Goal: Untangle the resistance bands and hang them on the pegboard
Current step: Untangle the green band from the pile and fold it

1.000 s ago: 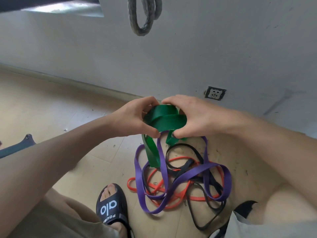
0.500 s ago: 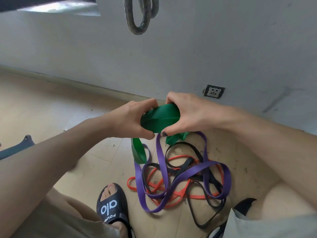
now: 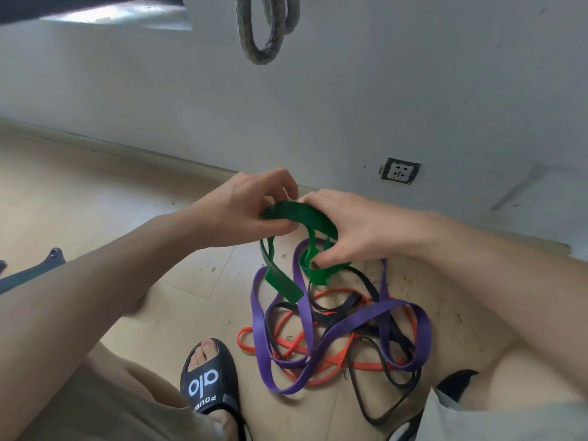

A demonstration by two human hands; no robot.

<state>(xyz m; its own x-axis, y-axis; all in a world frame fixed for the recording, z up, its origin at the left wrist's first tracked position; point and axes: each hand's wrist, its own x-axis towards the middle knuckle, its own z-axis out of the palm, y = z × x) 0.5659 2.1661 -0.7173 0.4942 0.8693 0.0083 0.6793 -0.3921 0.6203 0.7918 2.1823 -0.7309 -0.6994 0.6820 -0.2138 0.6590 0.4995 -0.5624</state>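
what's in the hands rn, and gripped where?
Both hold the green band. The left hand pinches one end of its raised arch, the right hand grips the other; the rest hangs down into the pile.

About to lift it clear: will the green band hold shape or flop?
Likely floppy: the green band bends and droops between both hands. It probably drags the purple band, which loops through it. Looks light, a thin flat strip.

A band (image 3: 305, 218) is held between the left hand (image 3: 245, 208) and right hand (image 3: 353, 230), above tangled bands (image 3: 334, 332) on the floor (image 3: 95, 186) — a sandal (image 3: 208, 383) to their left, the wall (image 3: 350, 106) and its socket (image 3: 400, 170) behind.
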